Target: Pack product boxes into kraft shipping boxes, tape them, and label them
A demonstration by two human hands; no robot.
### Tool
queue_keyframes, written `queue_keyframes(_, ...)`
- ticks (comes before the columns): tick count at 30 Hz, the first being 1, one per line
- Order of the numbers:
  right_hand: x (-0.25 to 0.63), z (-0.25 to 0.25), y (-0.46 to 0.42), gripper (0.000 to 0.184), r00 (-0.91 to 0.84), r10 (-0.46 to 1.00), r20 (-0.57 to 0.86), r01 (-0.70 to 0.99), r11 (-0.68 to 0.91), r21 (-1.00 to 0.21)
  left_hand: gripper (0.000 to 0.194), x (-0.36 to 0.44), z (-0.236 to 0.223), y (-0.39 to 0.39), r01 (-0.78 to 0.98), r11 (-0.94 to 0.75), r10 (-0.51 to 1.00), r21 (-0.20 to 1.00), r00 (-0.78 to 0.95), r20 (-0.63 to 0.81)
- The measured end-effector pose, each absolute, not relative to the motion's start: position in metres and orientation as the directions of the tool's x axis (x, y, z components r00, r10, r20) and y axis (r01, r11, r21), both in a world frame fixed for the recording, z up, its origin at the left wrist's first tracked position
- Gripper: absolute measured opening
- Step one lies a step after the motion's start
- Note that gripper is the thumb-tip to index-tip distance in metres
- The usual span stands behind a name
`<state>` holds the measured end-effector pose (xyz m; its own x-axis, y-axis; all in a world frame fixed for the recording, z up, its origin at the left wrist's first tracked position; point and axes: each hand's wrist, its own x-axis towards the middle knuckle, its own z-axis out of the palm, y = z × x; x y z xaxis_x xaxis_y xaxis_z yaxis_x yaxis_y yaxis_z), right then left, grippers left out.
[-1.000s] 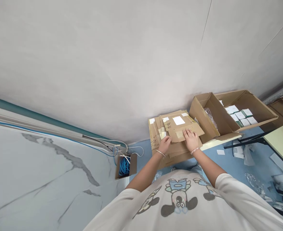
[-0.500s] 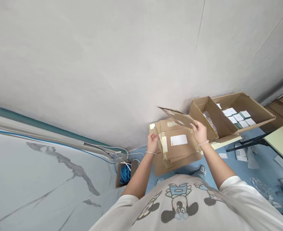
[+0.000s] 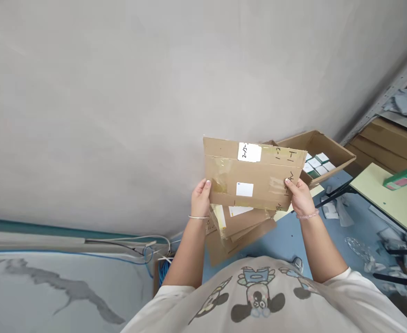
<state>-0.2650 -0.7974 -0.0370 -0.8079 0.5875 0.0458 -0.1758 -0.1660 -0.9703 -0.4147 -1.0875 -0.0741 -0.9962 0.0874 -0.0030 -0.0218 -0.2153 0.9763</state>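
A flattened cardboard box [image 3: 220, 185] is held up in front of me, its broad side facing me. White labels, clear tape and handwritten black marks show on it. My left hand [image 3: 201, 198] grips its left edge, thumb on the near face. On the right edge, my right hand [image 3: 300, 198] pinches it the same way. Below and partly hidden behind it, a pile of flattened cardboard boxes [image 3: 238, 240] leans or lies on the blue floor by the wall; I cannot tell which.
An open carton [image 3: 338, 162] with several small white-and-green boxes [image 3: 314, 163] stands behind at right. A pale yellow table [image 3: 386, 199] bears a green box [image 3: 403, 179]. Plastic packaging [image 3: 359, 249] litters the floor. Blue cables [image 3: 163, 270] lie at lower left.
The flattened box has been lifted off the pile and turned to face me. My left hand has moved onto its left edge. The view has shifted to the right.
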Motion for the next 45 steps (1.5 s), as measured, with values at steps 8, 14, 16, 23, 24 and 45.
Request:
queue_keyframes(8, -0.158, -0.035, -0.707, 0.040, -0.583, 0.810, -0.060, -0.208, -0.221, -0.953, 0.058, -0.364, -0.031, -0.969, -0.115, -0.209, 0.387, 0.971, -0.922, -0.026)
queue_keyframes(14, -0.037, -0.031, -0.636, 0.038, -0.351, 0.935, 0.049, -0.191, -0.020, -0.981, 0.060, -0.304, -0.025, -0.842, -0.121, -0.146, 0.604, 0.982, -0.797, -0.008)
queue_keyframes(16, 0.003, -0.032, -0.613, 0.039, -0.286, 0.956, 0.062, -0.176, 0.011, -0.984, 0.064, -0.281, -0.026, -0.797, -0.142, -0.136, 0.674, 0.980, -0.738, -0.013)
queue_keyframes(23, 0.136, -0.041, -0.539, 0.042, -0.122, 0.992, 0.040, -0.112, 0.027, -0.993, 0.071, -0.194, -0.031, -0.649, -0.148, -0.024, 0.844, 0.989, -0.533, -0.059)
queue_keyframes(24, 0.153, -0.043, -0.530, 0.042, -0.110, 0.993, 0.036, -0.101, 0.025, -0.995, 0.072, -0.181, -0.033, -0.632, -0.142, -0.016, 0.859, 0.990, -0.509, -0.059)
queue_keyframes(45, 0.257, -0.094, -0.392, 0.036, 0.071, 0.989, -0.131, -0.104, -0.124, -0.987, 0.072, -0.101, -0.089, -0.399, -0.094, 0.184, 0.957, 0.978, -0.212, -0.201)
